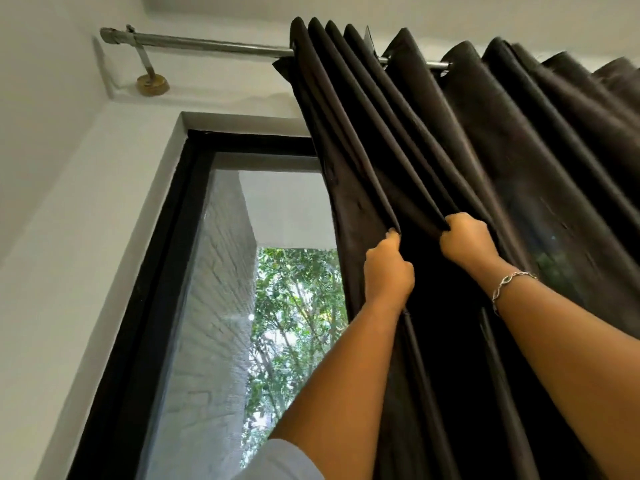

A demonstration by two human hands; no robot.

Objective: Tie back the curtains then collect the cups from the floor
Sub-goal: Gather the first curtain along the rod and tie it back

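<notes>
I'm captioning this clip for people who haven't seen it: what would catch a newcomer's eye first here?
A dark curtain fills the right half, bunched in folds on a metal rod. At centre the left hand and right hand, a bracelet on its wrist, each grip a fold. On the left, the uncovered black-framed window shows green leaves.

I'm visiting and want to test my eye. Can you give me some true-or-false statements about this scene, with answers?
1. The left hand and the right hand both grip the curtain. True.
2. The curtain is white. False: it is dark brown.
3. The curtain hangs from a metal rod. True.
4. A bracelet sits on the left wrist. False: it is on the right wrist.
5. The curtain covers the whole window. False: the window's left part is bare.
</notes>
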